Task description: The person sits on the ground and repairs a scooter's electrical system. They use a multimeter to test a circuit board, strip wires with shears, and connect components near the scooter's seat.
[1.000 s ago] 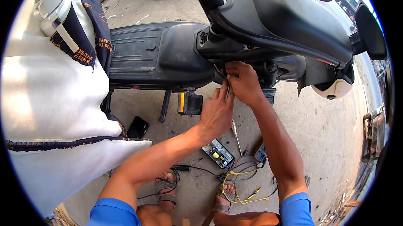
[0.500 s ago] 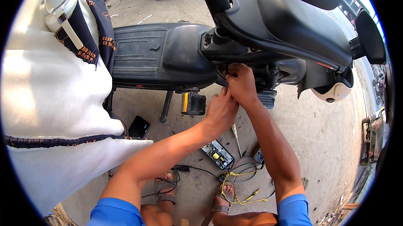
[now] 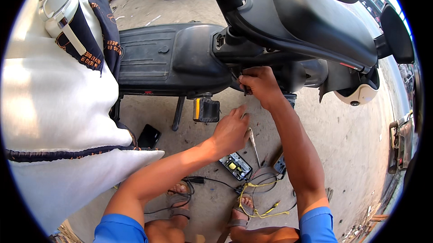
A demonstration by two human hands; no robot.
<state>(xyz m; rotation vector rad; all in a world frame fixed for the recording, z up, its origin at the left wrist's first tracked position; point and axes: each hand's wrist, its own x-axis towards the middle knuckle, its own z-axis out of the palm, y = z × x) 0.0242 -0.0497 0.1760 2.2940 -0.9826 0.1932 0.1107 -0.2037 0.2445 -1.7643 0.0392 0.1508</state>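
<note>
The right hand [image 3: 259, 85] was raised to the underside of a black scooter [image 3: 180, 58], just below the point where the steering column met the footboard. Its grip was clamped together on a small dark tool [image 3: 245, 90] that poked down from between thumb and fingers; what kind of tool it was could not be told. The tip of the grip touched the scooter's lower body, among what looked like thin wires.

The left hand [image 3: 232, 130] hung lower and to the left of the right grip, apart from it. Its fingers were loosely spread, the grip apart and closed on nothing. Just left of it sat a black pedal with an orange reflector [image 3: 206, 110], near but not touching, beside the scooter's stand [image 3: 178, 113]. A thin screwdriver [image 3: 254, 143] showed just below and right of the left hand; whether the hand touched it could not be told.

Below both grips, on the concrete floor [image 3: 352, 143], lay an open black box with a green circuit board [image 3: 236, 166], with yellow wires [image 3: 257, 198] and black cables [image 3: 203, 182] trailing near two sandalled feet [image 3: 180, 193]. A small dark flat object [image 3: 149, 135] lay on the floor left of the left grip, next to white cloth [image 3: 58, 107].
</note>
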